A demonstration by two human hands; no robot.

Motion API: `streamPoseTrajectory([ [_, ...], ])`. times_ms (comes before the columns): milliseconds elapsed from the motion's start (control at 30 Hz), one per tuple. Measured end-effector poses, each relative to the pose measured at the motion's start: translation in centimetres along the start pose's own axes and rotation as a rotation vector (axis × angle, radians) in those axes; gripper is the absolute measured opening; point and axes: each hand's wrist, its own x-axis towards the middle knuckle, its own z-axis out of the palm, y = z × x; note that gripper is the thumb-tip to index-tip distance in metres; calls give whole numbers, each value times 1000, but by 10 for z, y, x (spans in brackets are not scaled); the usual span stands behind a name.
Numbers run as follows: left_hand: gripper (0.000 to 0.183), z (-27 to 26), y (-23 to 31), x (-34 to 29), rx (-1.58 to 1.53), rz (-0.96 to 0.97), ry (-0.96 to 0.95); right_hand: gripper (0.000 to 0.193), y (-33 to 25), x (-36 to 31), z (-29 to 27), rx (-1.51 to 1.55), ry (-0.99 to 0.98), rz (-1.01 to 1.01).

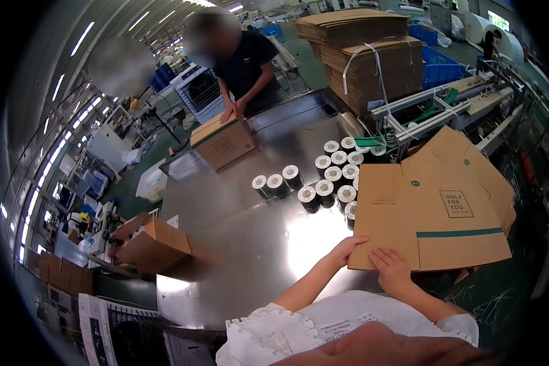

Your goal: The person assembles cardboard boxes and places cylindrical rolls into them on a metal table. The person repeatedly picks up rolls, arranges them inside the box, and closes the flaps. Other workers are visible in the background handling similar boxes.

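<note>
A flattened brown cardboard box (387,219) with a dark green stripe and a printed square is in front of me on the right. My left hand (346,249) is closed on its near left corner. Over the near edge, beside it, my right hand (391,267) has its fingers on the board's upper face; its thumb is hidden. More flat cardboard (500,201) shows beneath and behind this one. Beyond the board's left side, several dark cylinders with white round tops (325,190) stand upright on the metal table (244,244).
Across the table a person (241,67) has both hands on a closed carton (226,143). An open carton (155,244) sits at the left edge. Strapped stacks of flat cardboard (369,61) stand at the back, left of a metal conveyor frame (445,104). A white bin (151,183) is off the far-left side.
</note>
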Motion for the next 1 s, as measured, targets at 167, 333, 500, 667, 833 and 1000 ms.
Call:
streamPoseTrajectory([
  [167, 46, -21, 22, -105, -298, 80, 11, 38, 15, 2, -93, -199, 112, 117],
  [333, 43, -74, 9, -222, -383, 390, 87, 24, 36, 38, -141, -261, 247, -47],
  [500, 36, -97, -24, -288, -192, 1140, 976, 18, -23, 80, -111, -87, 279, -366],
  [667, 29, -37, -17, -313, 1122, 1460, 2177, 21, -56, 118, -60, 112, 149, -431],
  [833, 37, -41, -10, -317, 1603, 894, 1803, 29, -56, 120, 18, 220, 34, -390],
  [1000, 32, -67, -14, -314, 1539, 736, 1759, 50, -55, 108, 20, 22, 35, -251],
])
